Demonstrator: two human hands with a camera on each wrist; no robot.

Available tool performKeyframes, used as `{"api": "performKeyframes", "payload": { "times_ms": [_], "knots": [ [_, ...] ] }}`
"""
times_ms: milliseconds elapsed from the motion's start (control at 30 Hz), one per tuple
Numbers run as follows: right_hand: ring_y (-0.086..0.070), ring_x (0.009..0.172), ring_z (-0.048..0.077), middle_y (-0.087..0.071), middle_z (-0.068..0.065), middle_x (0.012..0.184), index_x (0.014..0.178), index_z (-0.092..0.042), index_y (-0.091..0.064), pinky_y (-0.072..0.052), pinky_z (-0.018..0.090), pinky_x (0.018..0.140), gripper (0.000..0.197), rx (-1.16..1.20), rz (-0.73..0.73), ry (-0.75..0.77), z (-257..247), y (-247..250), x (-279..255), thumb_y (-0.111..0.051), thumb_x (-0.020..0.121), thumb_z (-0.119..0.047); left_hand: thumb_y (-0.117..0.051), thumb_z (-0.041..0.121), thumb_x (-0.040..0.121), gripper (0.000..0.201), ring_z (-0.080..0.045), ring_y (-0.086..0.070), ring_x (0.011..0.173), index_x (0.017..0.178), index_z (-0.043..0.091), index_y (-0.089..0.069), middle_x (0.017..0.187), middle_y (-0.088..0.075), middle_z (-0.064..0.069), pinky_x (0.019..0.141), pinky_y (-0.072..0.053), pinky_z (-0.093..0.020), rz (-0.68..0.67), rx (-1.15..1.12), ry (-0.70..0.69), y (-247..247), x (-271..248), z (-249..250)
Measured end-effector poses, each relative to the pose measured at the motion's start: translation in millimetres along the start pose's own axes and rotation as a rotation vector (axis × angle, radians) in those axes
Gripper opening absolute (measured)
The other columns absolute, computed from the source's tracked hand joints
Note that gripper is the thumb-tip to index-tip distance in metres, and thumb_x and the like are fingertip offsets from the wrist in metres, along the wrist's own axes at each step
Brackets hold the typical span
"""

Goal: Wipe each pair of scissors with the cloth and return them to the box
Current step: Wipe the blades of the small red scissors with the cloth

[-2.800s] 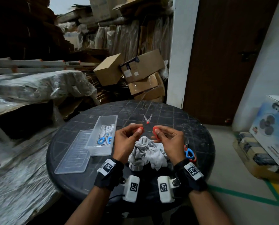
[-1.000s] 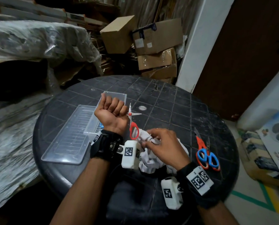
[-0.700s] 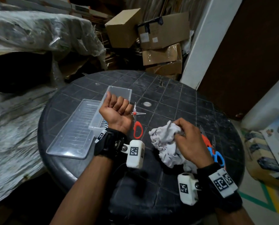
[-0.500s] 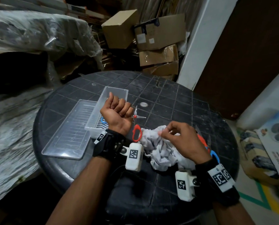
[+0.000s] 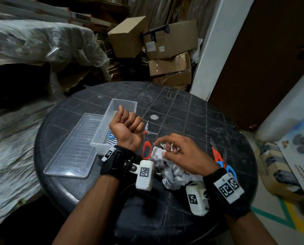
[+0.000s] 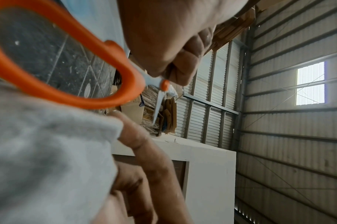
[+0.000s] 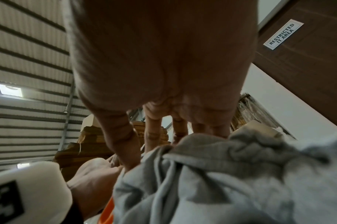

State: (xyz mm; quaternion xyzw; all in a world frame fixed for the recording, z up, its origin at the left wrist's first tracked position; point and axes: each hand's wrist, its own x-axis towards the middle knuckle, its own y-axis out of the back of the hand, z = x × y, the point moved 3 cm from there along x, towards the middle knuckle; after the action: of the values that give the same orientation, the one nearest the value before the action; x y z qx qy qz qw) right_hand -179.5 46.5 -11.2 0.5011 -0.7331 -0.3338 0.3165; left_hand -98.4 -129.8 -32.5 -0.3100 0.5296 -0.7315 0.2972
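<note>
My left hand point(image 5: 130, 122) is a fist gripping one handle of the orange scissors point(image 5: 146, 151). Their blades stand spread apart above the table, just right of the clear box point(image 5: 124, 103). A blue-handled pair point(image 5: 110, 135) lies inside the box. My right hand point(image 5: 165, 147) rests with loose, spread fingers on the crumpled grey cloth point(image 5: 174, 174), right beside the free orange loop. The left wrist view shows the orange loop point(image 6: 71, 92), the blades point(image 6: 158, 106) and the cloth point(image 6: 39, 151) close up. In the right wrist view my fingers point(image 7: 152, 133) touch the cloth point(image 7: 231, 181).
The box's clear lid point(image 5: 73, 151) lies flat to its left. Two more pairs, orange point(image 5: 216, 154) and blue-handled point(image 5: 228, 169), lie at the right of the round black table point(image 5: 183, 110). Cardboard boxes point(image 5: 168, 41) and plastic-wrapped goods stand behind.
My right hand lifted the bunched cloth, set it back beside the scissors and loosened its fingers over it. My left hand kept hold of the orange scissors by the box.
</note>
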Motion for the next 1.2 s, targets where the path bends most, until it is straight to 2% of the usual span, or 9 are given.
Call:
{"api": "performKeyframes", "payload": {
  "times_ms": [133,200,267,400,700,833,967,1033,1200],
  "knots": [
    [-0.053,0.076,0.01,-0.055,-0.006,0.1,0.095,-0.033,-0.07,-0.051,0.033,0.073,0.014,-0.004,-0.053,-0.007,-5,2,-1,-0.074,0.088,-0.022,-0.041,0.03,0.106,0.057,-0.008,-0.007,0.039,0.051,0.024,-0.028,0.043,-0.018,0.009,0.035,-0.009,-0.022,-0.007,-0.003,0.008,1,0,-1],
    [-0.058,0.084,0.011,-0.058,-0.013,0.108,0.1,-0.033,-0.067,-0.052,0.034,0.074,0.026,0.011,-0.107,0.023,-9,1,-2,-0.067,0.087,-0.011,-0.04,0.029,0.106,0.057,-0.007,-0.01,0.037,0.05,0.024,-0.028,0.042,-0.018,0.009,0.034,-0.011,-0.022,-0.005,-0.009,0.005,1,0,0],
    [-0.061,0.099,0.003,-0.063,-0.017,0.118,0.114,-0.036,-0.066,-0.046,0.02,0.073,0.045,0.019,-0.17,0.062,-12,-1,-2,-0.057,0.086,-0.002,-0.04,0.029,0.106,0.057,-0.006,-0.013,0.035,0.05,0.024,-0.028,0.042,-0.018,0.009,0.033,-0.012,-0.021,0.003,-0.005,-0.001,0,0,1],
    [-0.053,0.078,0.001,-0.06,-0.012,0.096,0.107,-0.034,-0.072,-0.042,0.02,0.072,0.038,-0.035,-0.196,0.01,-9,-1,-4,-0.057,0.088,-0.005,-0.039,0.029,0.106,0.058,-0.006,-0.015,0.035,0.049,0.024,-0.028,0.042,-0.019,0.009,0.034,-0.012,-0.021,0.021,0.008,-0.003,0,0,4],
    [-0.06,0.071,0.004,-0.064,-0.002,0.083,0.092,-0.018,-0.056,-0.049,0.024,0.066,0.018,-0.026,-0.051,-0.096,5,13,-5,-0.074,0.091,-0.013,-0.04,0.028,0.106,0.057,-0.009,-0.006,0.042,0.051,0.024,-0.028,0.043,-0.019,0.009,0.034,-0.011,-0.021,0.039,-0.003,-0.014,0,0,4],
    [-0.05,0.069,0.006,-0.059,-0.005,0.083,0.098,-0.02,-0.048,-0.043,0.027,0.068,0.014,0.065,0.147,-0.107,14,7,-8,-0.062,0.101,-0.022,-0.04,0.028,0.106,0.057,-0.009,-0.006,0.041,0.051,0.024,-0.028,0.043,-0.018,0.009,0.035,-0.01,-0.021,0.039,-0.002,-0.029,-1,-1,3],
    [-0.069,0.085,0.019,-0.073,0.0,0.091,0.101,-0.018,-0.062,-0.059,0.045,0.084,0.003,0.317,0.371,-0.168,26,-5,-4,-0.064,0.101,-0.016,-0.04,0.028,0.106,0.056,-0.008,-0.008,0.04,0.052,0.024,-0.028,0.044,-0.018,0.008,0.036,-0.01,-0.02,0.04,0.006,-0.044,-1,-2,1],
    [-0.072,0.091,0.019,-0.075,0.003,0.093,0.097,-0.011,-0.067,-0.06,0.041,0.089,0.007,0.43,0.446,-0.171,22,-7,0,-0.072,0.096,-0.016,-0.041,0.029,0.106,0.055,-0.007,-0.011,0.037,0.052,0.024,-0.028,0.044,-0.018,0.008,0.035,-0.011,-0.02,0.028,0.017,-0.041,-2,-4,-2],
    [-0.073,0.08,0.019,-0.076,0.004,0.083,0.087,-0.013,-0.074,-0.059,0.032,0.075,0.016,0.532,0.596,-0.143,4,-4,2,-0.082,0.088,-0.027,-0.044,0.03,0.105,0.054,-0.007,-0.012,0.037,0.055,0.024,-0.025,0.046,-0.015,0.008,0.035,-0.013,-0.02,0.043,0.042,-0.048,-4,-7,-6]
  ]
}}
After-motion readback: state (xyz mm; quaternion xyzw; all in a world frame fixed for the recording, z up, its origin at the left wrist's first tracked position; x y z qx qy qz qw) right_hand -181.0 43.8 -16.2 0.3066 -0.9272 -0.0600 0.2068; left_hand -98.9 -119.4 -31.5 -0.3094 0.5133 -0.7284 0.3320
